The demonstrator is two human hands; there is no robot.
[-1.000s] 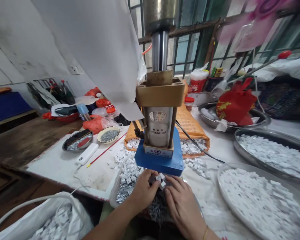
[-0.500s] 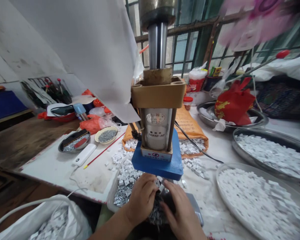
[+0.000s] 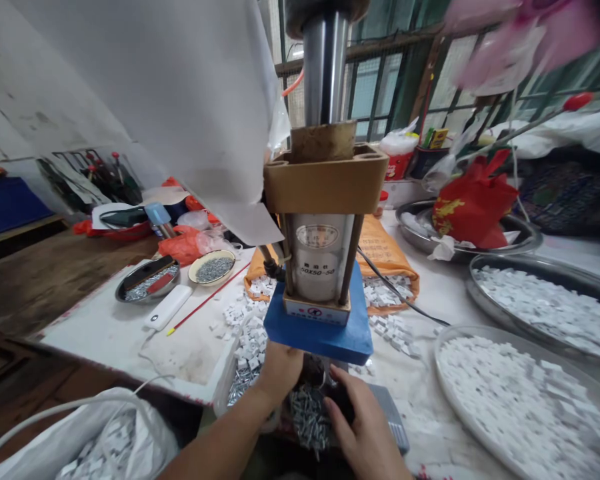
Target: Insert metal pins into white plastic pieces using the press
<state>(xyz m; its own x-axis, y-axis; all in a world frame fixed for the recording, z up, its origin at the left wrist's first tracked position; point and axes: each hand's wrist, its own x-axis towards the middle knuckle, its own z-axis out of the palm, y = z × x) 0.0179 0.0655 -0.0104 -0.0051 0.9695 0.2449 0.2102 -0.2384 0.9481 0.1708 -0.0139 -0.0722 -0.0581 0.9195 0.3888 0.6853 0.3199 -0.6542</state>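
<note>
I have my left hand (image 3: 280,370) partly hidden behind the blue block (image 3: 317,337), beside the tub (image 3: 221,387) of white pieces (image 3: 251,339); I cannot tell its grip. My right hand (image 3: 364,417) is loosely parted, near nails (image 3: 309,417) heaped between both hands.

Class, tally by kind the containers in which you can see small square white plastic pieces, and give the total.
Sacks: 2 (orange printed sack, white sack)
Round pans: 2 (wide pale-rimmed pan, grey metal pan)
Tubs: 1 (translucent plastic tub by the left hand)
Total: 5
</note>
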